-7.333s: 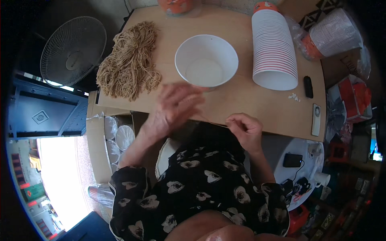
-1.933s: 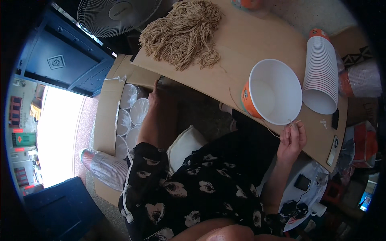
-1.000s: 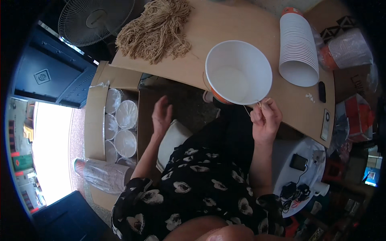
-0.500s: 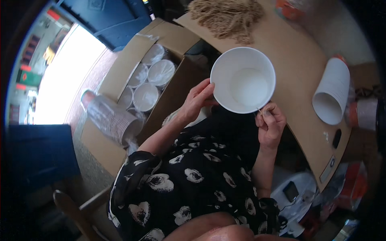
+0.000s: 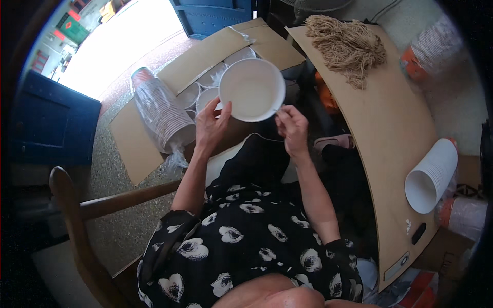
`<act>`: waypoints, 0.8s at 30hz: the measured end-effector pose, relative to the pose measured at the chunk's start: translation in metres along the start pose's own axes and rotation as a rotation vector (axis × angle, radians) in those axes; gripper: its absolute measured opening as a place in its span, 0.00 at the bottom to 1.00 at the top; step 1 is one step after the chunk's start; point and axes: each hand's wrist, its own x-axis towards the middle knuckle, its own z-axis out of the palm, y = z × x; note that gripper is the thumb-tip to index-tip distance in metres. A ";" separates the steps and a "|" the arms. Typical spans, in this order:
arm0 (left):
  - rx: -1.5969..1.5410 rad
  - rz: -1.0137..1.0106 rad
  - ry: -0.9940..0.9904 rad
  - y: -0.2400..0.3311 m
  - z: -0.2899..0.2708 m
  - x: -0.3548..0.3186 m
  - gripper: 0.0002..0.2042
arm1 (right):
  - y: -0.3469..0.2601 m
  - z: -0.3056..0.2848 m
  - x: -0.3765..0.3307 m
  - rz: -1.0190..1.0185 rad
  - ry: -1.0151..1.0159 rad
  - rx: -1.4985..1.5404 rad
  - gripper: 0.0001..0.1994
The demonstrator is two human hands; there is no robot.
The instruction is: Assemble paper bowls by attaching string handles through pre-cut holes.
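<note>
A large white paper bucket [image 5: 252, 91] is held up in front of me, its wide mouth facing me. My left hand [image 5: 211, 124] grips its left side, with the thumb at the rim. At the lower right of the rim, my right hand [image 5: 292, 128] is closed in a pinch; whether it holds the rim or some small piece there is too small to tell. Behind the bucket, a cardboard box [image 5: 205, 56] holds several plastic-wrapped white buckets [image 5: 189, 96], partly hidden by the one in my hands.
On the brown board table [image 5: 375, 133] at right lie a bundle of brown cords [image 5: 346, 46], a stack of white buckets [image 5: 430, 177] and a black object [image 5: 419, 233]. A bagged bucket stack [image 5: 162, 110] rests on the box flap. A wooden chair [image 5: 77, 226] stands at left.
Both hands have carried the bucket left, over the open box. The view has shifted, so the table and chair show more. My grip on the bucket looks much the same.
</note>
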 end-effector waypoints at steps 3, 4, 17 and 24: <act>0.129 -0.140 0.064 -0.039 -0.029 0.011 0.19 | 0.046 0.025 0.032 0.093 -0.083 0.008 0.06; 0.204 -0.068 0.131 -0.058 -0.036 0.015 0.20 | 0.066 0.032 0.042 0.124 -0.104 -0.016 0.06; 0.479 0.336 0.209 -0.108 -0.067 0.091 0.09 | 0.142 0.080 0.110 0.164 -0.058 -0.309 0.06; 0.146 0.169 -0.445 -0.115 -0.012 0.117 0.21 | 0.153 0.071 0.111 0.219 -0.072 -0.227 0.06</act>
